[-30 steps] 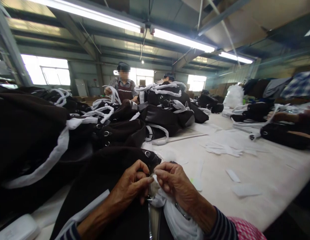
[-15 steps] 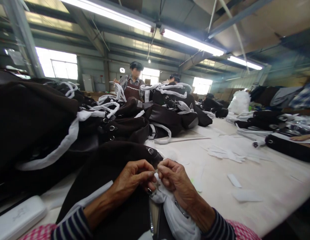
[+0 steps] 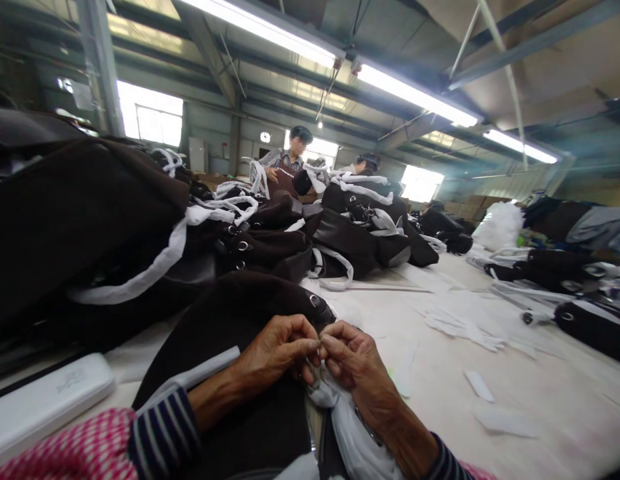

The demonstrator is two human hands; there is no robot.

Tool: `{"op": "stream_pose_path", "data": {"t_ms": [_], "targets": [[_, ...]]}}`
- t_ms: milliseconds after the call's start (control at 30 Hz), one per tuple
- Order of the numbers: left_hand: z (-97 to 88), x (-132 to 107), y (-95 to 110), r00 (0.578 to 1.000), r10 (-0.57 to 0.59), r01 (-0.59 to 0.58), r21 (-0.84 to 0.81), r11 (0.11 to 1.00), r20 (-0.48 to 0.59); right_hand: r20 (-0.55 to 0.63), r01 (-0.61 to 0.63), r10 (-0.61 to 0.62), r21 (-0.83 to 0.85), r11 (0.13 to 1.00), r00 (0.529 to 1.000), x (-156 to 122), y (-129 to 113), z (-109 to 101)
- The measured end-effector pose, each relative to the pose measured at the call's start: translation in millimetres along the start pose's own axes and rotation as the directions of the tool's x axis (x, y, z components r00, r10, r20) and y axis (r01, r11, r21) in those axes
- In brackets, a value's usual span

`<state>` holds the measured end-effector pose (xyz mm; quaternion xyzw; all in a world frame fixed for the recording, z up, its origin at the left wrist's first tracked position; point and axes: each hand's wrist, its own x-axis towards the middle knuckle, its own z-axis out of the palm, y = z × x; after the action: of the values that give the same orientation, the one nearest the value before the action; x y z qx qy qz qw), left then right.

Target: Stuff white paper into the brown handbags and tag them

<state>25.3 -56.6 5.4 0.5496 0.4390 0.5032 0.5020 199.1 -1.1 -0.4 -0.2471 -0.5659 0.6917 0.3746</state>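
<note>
A dark brown-black bag (image 3: 240, 300) lies in front of me, with a metal ring near its far end and a zipper (image 3: 313, 433) near me. Over it, my left hand (image 3: 285, 350) and my right hand (image 3: 357, 367) meet, thumbs and fingertips pinched together. Whatever sits between the fingertips is too small to make out. A strap wrapped in white tissue (image 3: 357, 437) runs from below the fingers down beside the zipper. Another white-wrapped strap (image 3: 205, 370) passes by my left wrist.
A heap of dark bags (image 3: 270, 250) with white-wrapped handles rises ahead and left. A white case (image 3: 55, 400) lies at lower left. Paper scraps (image 3: 480, 387) are strewn over the pale table (image 3: 440, 427). More bags (image 3: 590, 320) lie right. Two people (image 3: 290, 163) are behind the heap.
My view has turned slightly left, so the scene sits further right. Both hands remain pinched, with the fingertips now touching closer together. The co-worker behind the heap has leaned and lowered their head.
</note>
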Motion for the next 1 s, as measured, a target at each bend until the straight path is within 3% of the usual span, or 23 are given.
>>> {"op": "stream_pose_path", "data": {"t_ms": [300, 533, 733, 1000], "targets": [[-1.0, -0.5, -3.3, 1.0, 0.012, -0.012, 0.026, 1.0, -0.009, -0.035, 0.017, -0.019, -0.057, 0.998, 0.999, 0.4, 4.1, 1.7], [0.4, -0.8, -3.6, 0.999, 0.017, -0.013, 0.085, 0.996, -0.042, -0.102, 0.071, -0.094, -0.203, 0.977, 0.99, 1.0, 5.8, 5.2], [1.3, 0.5, -2.5, 0.996, 0.025, -0.01, 0.165, 0.986, -0.088, -0.074, 0.017, -0.024, -0.1, 0.995, 0.997, 0.7, 6.9, -0.2], [-2.6, 0.9, -5.6, 0.999, 0.045, -0.048, 0.083, 0.995, 0.03, -0.079, 0.037, -0.044, -0.095, 0.995, 0.996, 1.4, 6.1, 1.1]]}}
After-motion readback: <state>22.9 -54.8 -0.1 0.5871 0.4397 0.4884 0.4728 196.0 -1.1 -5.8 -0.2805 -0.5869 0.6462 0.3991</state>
